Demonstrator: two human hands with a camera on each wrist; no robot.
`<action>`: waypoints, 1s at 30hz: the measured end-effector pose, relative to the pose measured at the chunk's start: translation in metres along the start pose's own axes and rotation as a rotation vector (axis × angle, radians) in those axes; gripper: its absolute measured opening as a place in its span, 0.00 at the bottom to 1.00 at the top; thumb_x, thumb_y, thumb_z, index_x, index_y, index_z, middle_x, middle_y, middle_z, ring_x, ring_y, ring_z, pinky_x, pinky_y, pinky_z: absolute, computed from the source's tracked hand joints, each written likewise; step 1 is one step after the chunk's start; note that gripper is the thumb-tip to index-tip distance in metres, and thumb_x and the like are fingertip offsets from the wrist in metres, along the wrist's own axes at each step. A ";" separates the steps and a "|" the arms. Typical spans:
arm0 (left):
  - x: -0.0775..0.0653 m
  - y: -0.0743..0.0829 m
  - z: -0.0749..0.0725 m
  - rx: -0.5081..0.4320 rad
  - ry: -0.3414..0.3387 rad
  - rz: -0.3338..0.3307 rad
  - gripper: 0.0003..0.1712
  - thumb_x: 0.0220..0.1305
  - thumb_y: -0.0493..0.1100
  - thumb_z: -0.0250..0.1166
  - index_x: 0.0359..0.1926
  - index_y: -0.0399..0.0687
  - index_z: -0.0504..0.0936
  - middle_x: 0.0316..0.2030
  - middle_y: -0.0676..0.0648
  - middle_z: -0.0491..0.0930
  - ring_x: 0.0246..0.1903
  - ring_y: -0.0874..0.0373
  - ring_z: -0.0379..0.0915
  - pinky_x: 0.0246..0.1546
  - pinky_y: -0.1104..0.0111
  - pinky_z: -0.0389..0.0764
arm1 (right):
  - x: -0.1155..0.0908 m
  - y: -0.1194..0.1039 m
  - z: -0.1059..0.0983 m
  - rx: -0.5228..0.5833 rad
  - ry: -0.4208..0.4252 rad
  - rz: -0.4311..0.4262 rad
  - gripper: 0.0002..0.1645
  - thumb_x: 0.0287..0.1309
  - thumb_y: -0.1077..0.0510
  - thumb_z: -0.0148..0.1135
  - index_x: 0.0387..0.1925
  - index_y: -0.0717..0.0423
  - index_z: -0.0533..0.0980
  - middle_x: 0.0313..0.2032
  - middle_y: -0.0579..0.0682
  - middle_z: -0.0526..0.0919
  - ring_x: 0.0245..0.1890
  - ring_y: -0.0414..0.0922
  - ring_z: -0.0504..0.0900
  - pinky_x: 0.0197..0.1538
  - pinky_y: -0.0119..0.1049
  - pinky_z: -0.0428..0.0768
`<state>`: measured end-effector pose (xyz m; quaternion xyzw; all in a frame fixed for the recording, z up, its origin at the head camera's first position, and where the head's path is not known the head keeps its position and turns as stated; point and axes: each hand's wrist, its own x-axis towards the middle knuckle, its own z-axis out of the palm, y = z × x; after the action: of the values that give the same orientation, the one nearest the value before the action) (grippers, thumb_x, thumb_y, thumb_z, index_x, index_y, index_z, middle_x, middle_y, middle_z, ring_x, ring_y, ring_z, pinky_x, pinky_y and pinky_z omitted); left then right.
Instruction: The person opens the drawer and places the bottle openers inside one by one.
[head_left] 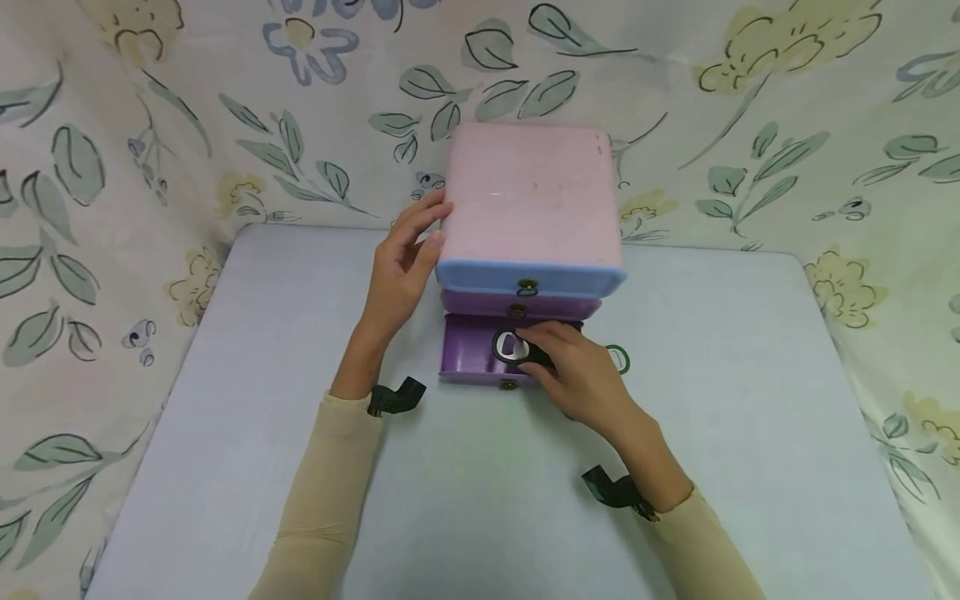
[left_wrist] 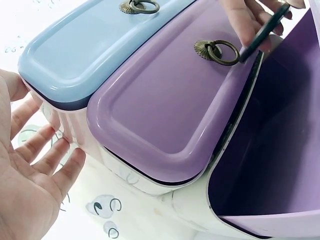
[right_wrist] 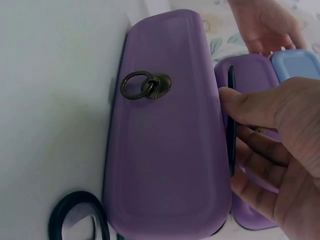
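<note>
A small drawer cabinet point(head_left: 534, 196) has a pink top, a blue upper drawer point(head_left: 480, 277), a purple middle drawer point(left_wrist: 155, 95) and a purple bottom drawer point(head_left: 468, 350) that is pulled out. Over the bottom drawer, my right hand point(head_left: 581, 371) pinches a black-rimmed magnifying glass point(head_left: 498, 353) between thumb and fingers. The glass appears edge-on in the right wrist view. My left hand point(head_left: 401, 271) rests against the cabinet's left side with fingers extended. A second dark-rimmed magnifying glass point(right_wrist: 60, 217) lies on the table right of the drawer, partly hidden by the right hand in the head view.
The cabinet stands at the back of a pale table point(head_left: 465, 500). Behind it hangs a floral cloth point(head_left: 330, 125). Brass ring pulls point(right_wrist: 150, 86) stick out from the drawer fronts. Black camera mounts point(head_left: 397, 396) project from both wrists.
</note>
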<state>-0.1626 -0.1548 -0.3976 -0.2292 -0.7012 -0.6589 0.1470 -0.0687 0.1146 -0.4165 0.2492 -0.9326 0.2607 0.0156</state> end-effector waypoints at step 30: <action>0.000 -0.001 -0.001 0.023 0.000 -0.012 0.23 0.78 0.36 0.55 0.70 0.35 0.77 0.77 0.44 0.69 0.78 0.55 0.65 0.73 0.62 0.76 | -0.009 0.001 -0.008 0.016 0.091 -0.023 0.25 0.65 0.53 0.74 0.60 0.56 0.83 0.57 0.53 0.87 0.54 0.51 0.87 0.54 0.49 0.87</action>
<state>-0.1632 -0.1554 -0.3989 -0.2236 -0.7100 -0.6517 0.1456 -0.0618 0.1233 -0.4112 0.2477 -0.9259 0.2791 0.0587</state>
